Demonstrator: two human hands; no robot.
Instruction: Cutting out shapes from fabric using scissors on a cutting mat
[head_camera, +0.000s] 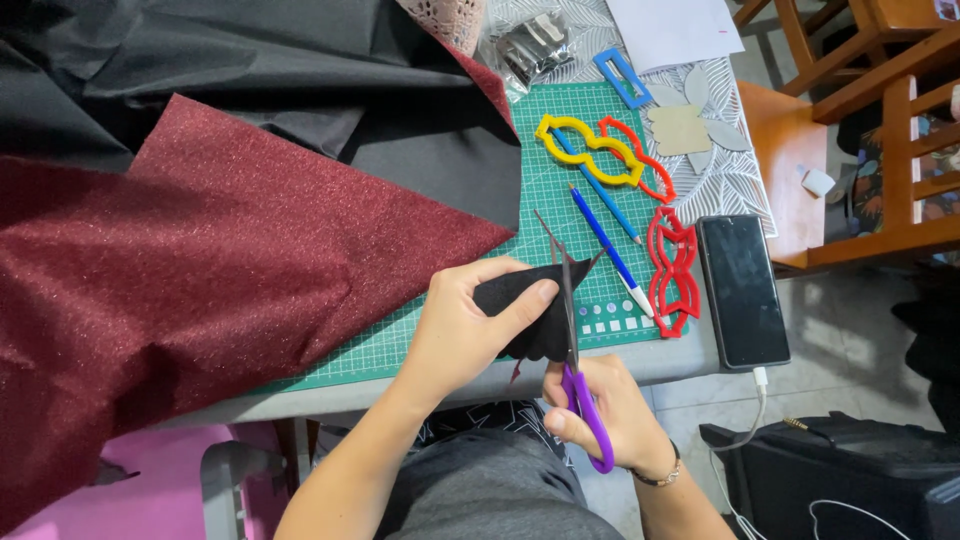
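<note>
My left hand (462, 330) pinches a small black piece of fabric (530, 310) over the front edge of the green cutting mat (560, 180). My right hand (605, 410) grips purple-handled scissors (578, 375), whose blades point away from me and cut into the black piece. A large sheet of glittery dark red fabric (190, 290) spreads over the left of the table, touching my left hand's side of the mat.
Black cloth (250, 70) lies at the back. On the mat are a yellow stencil (590, 150), red stencils (672, 270) and two blue pens (608, 240). A black phone (740, 290) on a cable lies at the right. Wooden chairs (880, 100) stand beyond the table.
</note>
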